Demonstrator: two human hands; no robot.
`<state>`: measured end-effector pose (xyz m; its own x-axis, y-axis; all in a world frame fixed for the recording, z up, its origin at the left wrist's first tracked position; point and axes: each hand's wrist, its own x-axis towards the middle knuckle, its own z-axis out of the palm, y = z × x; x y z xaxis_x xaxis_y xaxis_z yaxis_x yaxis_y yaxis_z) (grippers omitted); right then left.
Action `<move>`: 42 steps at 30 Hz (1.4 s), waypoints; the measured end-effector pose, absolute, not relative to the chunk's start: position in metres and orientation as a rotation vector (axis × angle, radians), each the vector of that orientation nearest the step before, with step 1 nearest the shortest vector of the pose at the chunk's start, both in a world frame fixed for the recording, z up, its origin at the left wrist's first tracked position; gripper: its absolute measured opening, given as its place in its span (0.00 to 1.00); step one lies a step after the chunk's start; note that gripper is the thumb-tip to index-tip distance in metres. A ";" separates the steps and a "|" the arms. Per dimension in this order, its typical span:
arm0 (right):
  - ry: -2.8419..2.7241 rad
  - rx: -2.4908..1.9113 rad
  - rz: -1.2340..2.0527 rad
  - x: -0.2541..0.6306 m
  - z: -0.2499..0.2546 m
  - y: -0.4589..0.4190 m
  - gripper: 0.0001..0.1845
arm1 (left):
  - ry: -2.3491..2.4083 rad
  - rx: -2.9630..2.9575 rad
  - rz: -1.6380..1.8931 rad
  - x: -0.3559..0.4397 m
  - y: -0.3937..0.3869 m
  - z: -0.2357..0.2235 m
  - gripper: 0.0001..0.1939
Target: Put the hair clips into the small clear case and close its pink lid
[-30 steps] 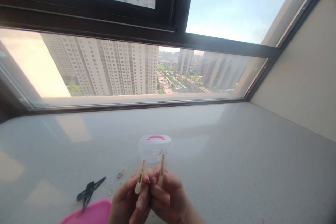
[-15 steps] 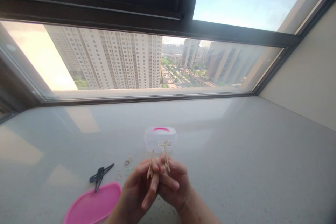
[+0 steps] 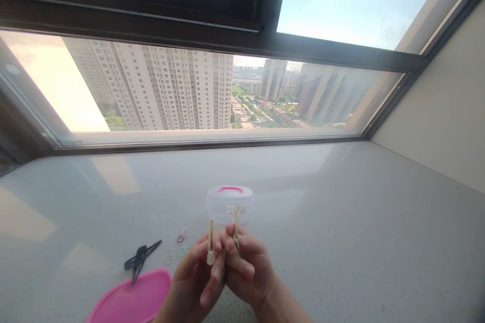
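Observation:
My left hand is closed, pinching a beige hair clip that points upward between thumb and fingers. A second beige hair clip stands upright in the closed fingers of my right hand. Both hands touch each other at the fingertips, low in the middle of the view. Just beyond them sits a translucent plastic box with a pink handle on its lid; some small pale items show through its front, too blurred to name.
Left of my hands lie black snap hair clips, overlapping, one against a pink oval tray. Several small hair ties are scattered near them. All rest on a pale speckled windowsill below a dark-framed window.
Both hair clips have turned in my fingers; the left one now shows its broad, slotted face. Hands, box and the other things sit slightly further left in view.

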<state>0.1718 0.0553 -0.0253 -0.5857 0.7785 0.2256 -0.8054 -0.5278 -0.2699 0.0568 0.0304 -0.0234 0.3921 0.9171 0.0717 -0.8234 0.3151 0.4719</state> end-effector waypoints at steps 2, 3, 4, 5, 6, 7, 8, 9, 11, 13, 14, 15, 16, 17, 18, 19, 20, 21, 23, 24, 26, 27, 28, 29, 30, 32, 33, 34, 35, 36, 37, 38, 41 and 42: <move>-0.420 0.101 2.163 0.171 -0.024 0.056 0.11 | 0.206 0.481 1.168 0.057 0.030 -0.024 0.10; -0.412 0.106 2.166 0.171 -0.023 0.056 0.11 | 0.203 0.486 1.176 0.057 0.030 -0.024 0.10; -0.405 0.108 2.171 0.171 -0.023 0.057 0.11 | 0.201 0.492 1.185 0.058 0.030 -0.024 0.10; -0.399 0.105 2.178 0.171 -0.022 0.057 0.11 | 0.203 0.497 1.189 0.058 0.031 -0.024 0.10; -0.395 0.099 2.184 0.170 -0.021 0.057 0.12 | 0.208 0.501 1.190 0.059 0.031 -0.023 0.10; -0.393 0.089 2.188 0.170 -0.021 0.057 0.13 | 0.214 0.503 1.190 0.059 0.032 -0.023 0.10; -0.392 0.076 2.190 0.170 -0.020 0.057 0.14 | 0.218 0.504 1.192 0.060 0.033 -0.023 0.10; -0.391 0.062 2.186 0.169 -0.020 0.057 0.14 | 0.219 0.504 1.197 0.060 0.034 -0.023 0.10; -0.385 0.035 2.176 0.169 -0.020 0.058 0.14 | 0.208 0.508 1.211 0.061 0.035 -0.022 0.10; -0.379 0.024 2.181 0.169 -0.021 0.058 0.14 | 0.184 0.520 1.224 0.061 0.035 -0.021 0.09; -0.381 0.020 2.182 0.169 -0.022 0.057 0.14 | 0.181 0.522 1.223 0.061 0.035 -0.021 0.09; -0.390 0.016 2.179 0.170 -0.023 0.057 0.15 | 0.189 0.519 1.219 0.061 0.034 -0.020 0.08; -0.403 0.010 2.170 0.170 -0.025 0.057 0.15 | 0.206 0.510 1.212 0.061 0.034 -0.020 0.07; -0.417 0.002 2.161 0.171 -0.026 0.056 0.15 | 0.230 0.494 1.204 0.060 0.033 -0.019 0.07; -0.429 -0.006 2.153 0.171 -0.028 0.056 0.13 | 0.251 0.478 1.194 0.060 0.032 -0.019 0.07; -0.437 -0.012 2.152 0.172 -0.029 0.056 0.12 | 0.264 0.466 1.186 0.060 0.031 -0.019 0.07; -0.441 -0.013 2.158 0.172 -0.031 0.055 0.10 | 0.271 0.460 1.181 0.060 0.030 -0.019 0.07; -0.438 -0.012 2.160 0.172 -0.031 0.055 0.09 | 0.273 0.459 1.180 0.061 0.030 -0.019 0.07; -0.424 -0.008 2.152 0.173 -0.031 0.055 0.11 | 0.276 0.461 1.190 0.062 0.031 -0.019 0.08; -0.412 -0.011 2.141 0.172 -0.030 0.056 0.12 | 0.273 0.461 1.200 0.062 0.032 -0.019 0.08; -0.383 -0.031 2.121 0.172 -0.027 0.056 0.16 | 0.262 0.462 1.218 0.063 0.033 -0.019 0.08; -0.369 -0.044 2.116 0.172 -0.025 0.056 0.17 | 0.259 0.461 1.224 0.063 0.034 -0.020 0.07; -0.357 -0.055 2.116 0.171 -0.023 0.056 0.17 | 0.260 0.457 1.231 0.063 0.034 -0.021 0.07; -0.346 -0.062 2.117 0.171 -0.022 0.056 0.17 | 0.268 0.448 1.236 0.062 0.034 -0.022 0.07; -0.336 -0.066 2.121 0.171 -0.021 0.056 0.18 | 0.280 0.437 1.238 0.062 0.034 -0.022 0.07; -0.315 -0.066 2.128 0.171 -0.020 0.056 0.19 | 0.298 0.412 1.236 0.062 0.034 -0.024 0.07; -0.302 -0.068 2.128 0.171 -0.020 0.056 0.19 | 0.301 0.401 1.234 0.062 0.034 -0.025 0.07; -0.290 -0.073 2.126 0.171 -0.021 0.055 0.19 | 0.302 0.392 1.231 0.062 0.033 -0.025 0.06; -0.278 -0.085 2.125 0.171 -0.021 0.055 0.20 | 0.299 0.385 1.230 0.062 0.033 -0.025 0.05; -0.267 -0.100 2.125 0.171 -0.021 0.055 0.20 | 0.295 0.374 1.231 0.062 0.033 -0.024 0.05; -0.256 -0.117 2.126 0.171 -0.022 0.055 0.20 | 0.291 0.365 1.232 0.062 0.033 -0.024 0.04; -0.247 -0.135 2.128 0.171 -0.022 0.055 0.20 | 0.289 0.358 1.233 0.062 0.033 -0.023 0.04; -0.224 -0.192 2.125 0.171 -0.022 0.054 0.18 | 0.282 0.344 1.241 0.062 0.034 -0.022 0.05; -0.219 -0.210 2.120 0.170 -0.022 0.054 0.17 | 0.279 0.340 1.243 0.062 0.034 -0.022 0.06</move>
<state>0.1704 0.0542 -0.0216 -0.5253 0.8486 -0.0636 -0.8177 -0.5240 -0.2382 0.0616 0.0341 -0.0217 0.2994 0.9539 -0.0223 -0.8719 0.2830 0.3997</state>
